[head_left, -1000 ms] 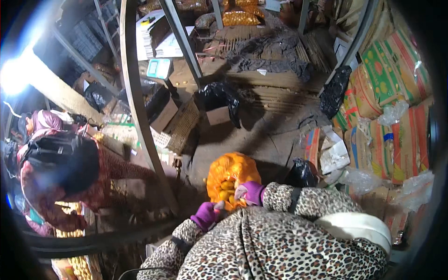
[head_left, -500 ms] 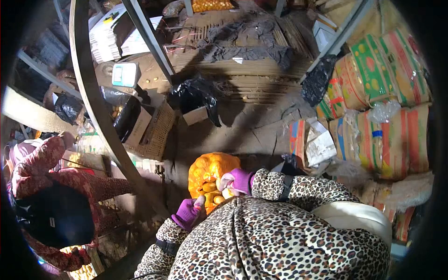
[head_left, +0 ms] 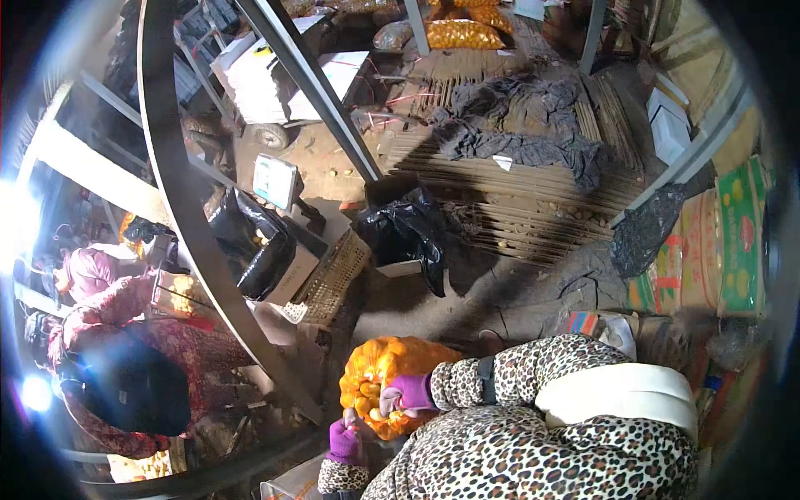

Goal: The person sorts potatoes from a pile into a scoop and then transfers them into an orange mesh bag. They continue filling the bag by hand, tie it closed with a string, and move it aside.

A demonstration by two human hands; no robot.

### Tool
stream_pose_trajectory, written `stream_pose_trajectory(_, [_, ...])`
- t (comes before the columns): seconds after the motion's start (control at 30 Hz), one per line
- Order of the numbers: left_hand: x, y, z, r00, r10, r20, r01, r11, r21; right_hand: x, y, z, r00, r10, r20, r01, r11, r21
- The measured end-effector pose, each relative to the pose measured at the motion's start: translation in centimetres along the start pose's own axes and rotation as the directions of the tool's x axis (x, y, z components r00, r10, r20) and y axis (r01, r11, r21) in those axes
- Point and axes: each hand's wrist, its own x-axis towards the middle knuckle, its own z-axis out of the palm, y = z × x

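An orange mesh bag full of round yellow-brown produce, which looks like potatoes, is in front of my body. Its mouth faces me, with several pieces showing inside. My right hand, in a purple knitted cuff, is at the mouth with its fingers curled in. What those fingers hold is hidden. My left hand, also with a purple cuff, is at the bag's lower left edge. Its fingers are closed, and a pinched thing, perhaps the bag's rim, cannot be made out.
A curved metal bar crosses the left side. Behind it a person in a dark red patterned jacket bends over. Crates and a black-lined box stand ahead. A scale is beyond them. Printed cartons are stacked at right.
My view has swung, so the surroundings sit lower and further right. The bag appears lower in the picture. Both hands stay at its mouth and edge.
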Motion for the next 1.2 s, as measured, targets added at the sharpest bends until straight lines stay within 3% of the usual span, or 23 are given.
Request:
stream_pose_trajectory(0.03, [-0.2, -0.3, 0.0, 1.0, -0.002, -0.018, 0.002, 0.999, -0.036, 0.3, 1.4, 0.0, 1.0, 0.015, 0.011, -0.016, 0.993, 0.114])
stream_pose_trajectory(0.13, [-1.3, 0.3, 0.4, 0.996, -0.016, -0.084, -0.004, 0.972, -0.234, 1.5, 5.5, -0.6, 0.999, -0.036, 0.011, 0.036, 0.999, 0.038])
stream_pose_trajectory(0.17, [-1.2, -0.1, -0.1, 0.997, 0.028, -0.071, -0.043, 0.975, -0.22, 1.0, 4.4, -0.8, 0.998, -0.055, 0.015, 0.056, 0.998, -0.03])
stream_pose_trajectory(0.27, [-0.2, -0.9, -2.3, 0.996, 0.092, 0.01, -0.09, 0.986, -0.138, 0.5, 3.3, -1.0, 0.998, 0.054, -0.017, -0.053, 0.997, 0.052])
stream_pose_trajectory(0.3, [0.3, -0.9, -3.0, 0.995, 0.1, 0.026, -0.096, 0.987, -0.131, 0.3, 2.2, -0.9, 0.997, 0.019, -0.069, -0.015, 0.998, 0.058])
stream_pose_trajectory(0.33, [0.5, -1.2, -3.7, 0.993, 0.11, 0.039, -0.104, 0.986, -0.127, 0.1, 1.8, -0.8, 0.986, -0.135, -0.101, 0.129, 0.99, -0.057])
stream_pose_trajectory(0.37, [1.0, -3.6, -5.0, 0.992, 0.106, -0.07, -0.116, 0.978, -0.173, 0.4, 3.0, -1.0, 0.986, -0.139, -0.091, 0.149, 0.981, 0.121])
stream_pose_trajectory(0.4, [0.6, -0.1, -3.1, 0.99, -0.061, -0.125, 0.039, 0.985, -0.17, 0.8, 4.6, -1.2, 0.986, -0.146, -0.083, 0.164, 0.941, 0.296])
stream_pose_trajectory(0.5, [1.0, -1.4, -5.0, 0.995, -0.084, -0.052, 0.076, 0.987, -0.143, 2.0, 6.4, -0.4, 0.96, -0.248, -0.131, 0.274, 0.928, 0.251])
stream_pose_trajectory(0.57, [0.8, -1.6, -5.1, 0.992, -0.126, -0.014, 0.121, 0.975, -0.189, 1.7, 6.5, -0.1, 0.964, -0.223, -0.142, 0.248, 0.948, 0.197])
stream_pose_trajectory(0.63, [1.5, -1.9, -5.8, 0.999, -0.028, 0.028, 0.031, 0.993, -0.11, 0.9, 4.1, 0.8, 0.977, -0.161, -0.138, 0.181, 0.973, 0.144])
stream_pose_trajectory(0.67, [1.1, -2.6, -6.5, 0.999, 0.013, 0.03, -0.011, 0.997, -0.071, 0.2, 0.9, 1.3, 0.975, -0.153, -0.159, 0.127, 0.979, -0.162])
stream_pose_trajectory(0.7, [0.4, -1.9, -6.2, 0.994, -0.102, -0.041, 0.096, 0.986, -0.139, 1.3, 3.7, 1.3, 0.97, -0.203, -0.13, 0.19, 0.976, -0.106])
stream_pose_trajectory(0.73, [0.3, -1.9, -6.5, 1.0, -0.027, -0.002, 0.026, 0.991, -0.128, 2.5, 6.7, 0.7, 0.964, -0.247, -0.099, 0.245, 0.969, -0.037])
stream_pose_trajectory(0.8, [-0.4, -1.8, -5.8, 0.99, -0.082, -0.113, 0.063, 0.986, -0.156, 3.1, 8.3, 0.7, 0.968, -0.231, -0.097, 0.239, 0.968, 0.073])
stream_pose_trajectory(0.87, [-1.2, -1.8, -5.8, 0.992, -0.082, -0.097, 0.066, 0.985, -0.162, 2.9, 7.8, 0.9, 0.96, -0.273, -0.067, 0.28, 0.952, 0.127])
stream_pose_trajectory(0.93, [-1.8, -2.7, -6.1, 0.996, 0.081, -0.034, -0.085, 0.985, -0.153, 2.0, 5.3, 2.0, 0.979, -0.197, -0.05, 0.204, 0.949, 0.242])
stream_pose_trajectory(1.0, [-1.9, -3.7, -6.3, 0.997, 0.057, -0.06, -0.069, 0.974, -0.215, 1.9, 4.3, 2.5, 0.992, -0.091, -0.089, 0.11, 0.963, 0.246])
stream_pose_trajectory(1.03, [-1.8, -4.1, -5.6, 0.979, 0.127, -0.16, -0.144, 0.985, -0.1, 1.9, 4.3, 2.7, 0.996, -0.032, -0.082, 0.049, 0.977, 0.208])
stream_pose_trajectory(1.1, [-2.3, -3.5, -6.1, 0.992, -0.042, -0.123, 0.019, 0.984, -0.175, 1.8, 2.6, 3.4, 0.994, 0.04, -0.1, -0.031, 0.995, 0.091])
stream_pose_trajectory(1.13, [-2.6, -3.0, -6.3, 0.987, -0.139, -0.086, 0.119, 0.971, -0.208, 1.8, 1.9, 3.7, 0.996, -0.025, -0.081, 0.028, 0.999, 0.036])
stream_pose_trajectory(1.17, [-2.6, -3.6, -6.9, 0.994, -0.088, -0.07, 0.074, 0.98, -0.187, 2.0, 1.6, 4.3, 0.994, -0.09, -0.06, 0.089, 0.996, -0.017])
stream_pose_trajectory(1.2, [-2.5, -4.0, -7.1, 0.998, -0.04, -0.053, 0.031, 0.986, -0.166, 2.0, 1.2, 4.4, 0.999, 0.043, -0.033, -0.043, 0.999, -0.007])
